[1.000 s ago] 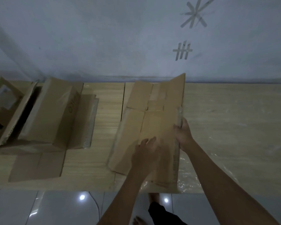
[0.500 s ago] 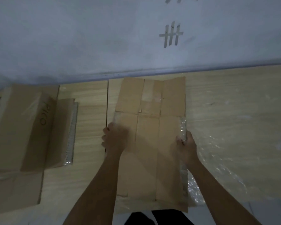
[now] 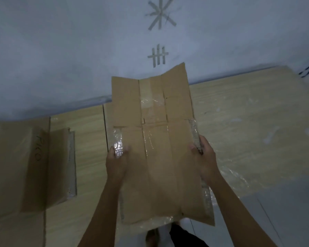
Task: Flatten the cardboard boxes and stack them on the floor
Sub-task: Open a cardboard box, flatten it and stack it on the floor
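Cardboard fills the middle of the head view: a flattened box [image 3: 157, 157] is held by both long edges over the pale wooden surface [image 3: 239, 132], its far flaps reaching up in front of the grey-white wall [image 3: 61, 50]. The far right flap tilts upward at its corner. Clear tape runs down the centre seam and glints on both side edges. The left hand [image 3: 117, 161] grips the left edge, fingers curled over a shiny taped patch. The right hand [image 3: 204, 157] grips the right edge, thumb on the top face and fingers wrapped round the taped rim. The near end of the box overhangs the front edge of the surface, above a pale tiled floor [image 3: 275, 211] where a bare foot [image 3: 151, 237] shows dimly beside dark clothing.

To the left, well apart from the held piece, another cardboard box [image 3: 25, 166] lies on the surface with handwritten letters on its side and a grey strip along its right flap. Crinkled clear plastic film [image 3: 235, 172] lies on the surface just right of the right hand. On the wall, strips of tape form a star shape [image 3: 161, 14] and, below it, a tally-like mark [image 3: 158, 57]
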Tool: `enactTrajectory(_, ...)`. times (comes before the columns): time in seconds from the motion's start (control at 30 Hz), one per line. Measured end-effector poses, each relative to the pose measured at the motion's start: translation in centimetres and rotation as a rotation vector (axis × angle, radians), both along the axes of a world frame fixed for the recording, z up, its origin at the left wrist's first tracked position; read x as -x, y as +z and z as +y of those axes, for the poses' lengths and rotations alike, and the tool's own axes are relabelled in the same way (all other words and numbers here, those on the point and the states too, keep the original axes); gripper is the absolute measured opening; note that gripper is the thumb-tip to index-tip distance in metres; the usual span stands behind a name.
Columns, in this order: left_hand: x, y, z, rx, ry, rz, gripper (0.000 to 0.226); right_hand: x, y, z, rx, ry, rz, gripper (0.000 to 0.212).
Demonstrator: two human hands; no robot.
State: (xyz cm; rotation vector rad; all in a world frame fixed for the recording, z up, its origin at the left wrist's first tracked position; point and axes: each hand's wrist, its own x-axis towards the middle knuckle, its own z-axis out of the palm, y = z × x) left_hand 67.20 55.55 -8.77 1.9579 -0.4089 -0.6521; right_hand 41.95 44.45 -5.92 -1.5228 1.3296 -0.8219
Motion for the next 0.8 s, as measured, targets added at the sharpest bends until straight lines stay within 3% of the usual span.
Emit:
enactTrajectory(0.17, 6.3, 4.6, -1.4, 0.154, -0.079, 0.053, 0.02, 6.4, 4.6, 1.8, 0.121, -0.162, -0.007, 0.034)
enactTrajectory(0.5, 23.6, 7.9, -9.3, 0.303, -0.356, 0.041, 0.013, 24.6, 6.3, 0.5, 0.137, -0.495, -0.058, 0.025)
enactTrajectory(0.8, 43.4, 9.1, -18.1, 0.317, -0.454, 0.069, 0.017, 47.9, 7.0, -6.2, 0.029, -0.534, -0.133, 0.023)
